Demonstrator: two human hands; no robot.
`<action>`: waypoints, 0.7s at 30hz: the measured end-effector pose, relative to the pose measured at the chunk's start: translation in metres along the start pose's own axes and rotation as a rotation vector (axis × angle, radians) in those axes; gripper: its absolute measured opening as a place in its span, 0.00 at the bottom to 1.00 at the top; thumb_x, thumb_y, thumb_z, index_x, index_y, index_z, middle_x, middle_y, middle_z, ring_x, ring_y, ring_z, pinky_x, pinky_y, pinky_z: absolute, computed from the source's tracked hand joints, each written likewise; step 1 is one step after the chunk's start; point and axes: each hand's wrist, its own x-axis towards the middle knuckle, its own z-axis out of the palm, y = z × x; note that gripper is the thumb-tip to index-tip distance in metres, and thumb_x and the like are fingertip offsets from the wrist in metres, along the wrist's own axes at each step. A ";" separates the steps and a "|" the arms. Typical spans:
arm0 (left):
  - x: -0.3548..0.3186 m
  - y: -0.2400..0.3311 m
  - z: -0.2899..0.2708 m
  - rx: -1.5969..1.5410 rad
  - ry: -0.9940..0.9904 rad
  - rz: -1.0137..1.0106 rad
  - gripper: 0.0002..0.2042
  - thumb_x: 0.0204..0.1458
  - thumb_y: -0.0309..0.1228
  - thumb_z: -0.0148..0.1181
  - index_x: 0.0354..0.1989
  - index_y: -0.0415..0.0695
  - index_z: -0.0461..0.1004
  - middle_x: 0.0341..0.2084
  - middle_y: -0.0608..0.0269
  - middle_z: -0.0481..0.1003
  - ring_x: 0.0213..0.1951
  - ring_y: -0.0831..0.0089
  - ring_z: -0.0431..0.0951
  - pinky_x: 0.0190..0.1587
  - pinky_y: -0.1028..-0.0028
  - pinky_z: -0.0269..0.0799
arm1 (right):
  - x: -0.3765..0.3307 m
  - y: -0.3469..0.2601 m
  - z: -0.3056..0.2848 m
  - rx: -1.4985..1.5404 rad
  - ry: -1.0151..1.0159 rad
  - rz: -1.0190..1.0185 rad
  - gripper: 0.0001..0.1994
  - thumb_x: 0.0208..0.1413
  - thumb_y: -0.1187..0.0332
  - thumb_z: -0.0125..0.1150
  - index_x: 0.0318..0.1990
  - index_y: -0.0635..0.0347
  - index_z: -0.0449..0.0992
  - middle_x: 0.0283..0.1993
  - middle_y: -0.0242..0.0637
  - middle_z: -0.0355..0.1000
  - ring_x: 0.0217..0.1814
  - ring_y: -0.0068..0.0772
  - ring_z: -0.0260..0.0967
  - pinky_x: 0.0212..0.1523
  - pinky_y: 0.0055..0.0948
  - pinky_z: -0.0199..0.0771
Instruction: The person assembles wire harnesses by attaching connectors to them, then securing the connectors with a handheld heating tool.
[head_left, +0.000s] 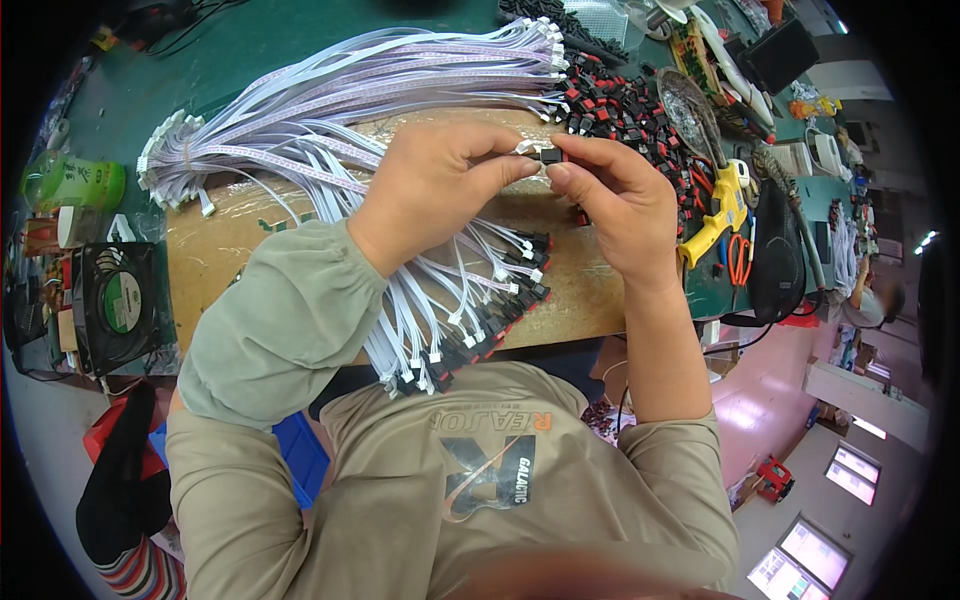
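Observation:
Above the wooden board (585, 285) my two hands meet, fingertips almost touching. My left hand (425, 185) pinches a white plug (526, 147) of a cable between thumb and index finger. In my right hand (630, 205) a small black connector housing (551, 156) is pinched, right against the plug; whether they are joined I cannot make out. Behind my hands lies a thick bundle of white ribbon cables (390, 70). Under my left forearm more cables (400, 310) fan toward me, black-and-red pieces (480, 338) on their ends. A heap of loose black-and-red housings (625, 115) is beyond my right hand.
To the right lie a yellow hand tool (722, 212), orange-handled scissors (739, 260) and a round dish (685, 108). A black fan (115, 305) and a green container (75, 182) stand at the left. Another person (875, 305) is at the far right.

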 end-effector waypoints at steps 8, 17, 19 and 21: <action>0.000 -0.003 0.000 0.056 -0.045 0.042 0.10 0.47 0.29 0.65 0.36 0.38 0.79 0.31 0.56 0.79 0.33 0.70 0.79 0.38 0.75 0.72 | -0.003 0.003 0.000 -0.108 -0.021 0.079 0.12 0.50 0.71 0.66 0.43 0.65 0.78 0.38 0.34 0.78 0.38 0.18 0.73 0.41 0.19 0.71; 0.008 0.001 -0.002 0.020 -0.006 0.082 0.12 0.49 0.30 0.64 0.41 0.40 0.78 0.36 0.57 0.78 0.38 0.71 0.77 0.40 0.73 0.72 | -0.038 0.010 -0.031 -0.589 -0.058 -0.035 0.11 0.46 0.67 0.67 0.38 0.55 0.80 0.33 0.33 0.73 0.30 0.29 0.72 0.32 0.27 0.71; 0.018 -0.002 -0.005 0.077 0.011 0.075 0.11 0.49 0.30 0.63 0.40 0.40 0.78 0.37 0.57 0.77 0.38 0.69 0.77 0.39 0.72 0.71 | -0.047 0.018 -0.033 -0.777 -0.165 -0.374 0.10 0.46 0.66 0.67 0.38 0.53 0.80 0.34 0.33 0.73 0.33 0.33 0.73 0.33 0.30 0.72; 0.025 -0.009 -0.003 0.390 0.030 0.138 0.10 0.49 0.31 0.62 0.38 0.40 0.78 0.36 0.56 0.77 0.36 0.63 0.77 0.39 0.69 0.71 | -0.051 0.015 -0.032 -0.763 -0.171 -0.358 0.09 0.46 0.65 0.67 0.37 0.51 0.80 0.34 0.34 0.72 0.34 0.37 0.72 0.34 0.32 0.73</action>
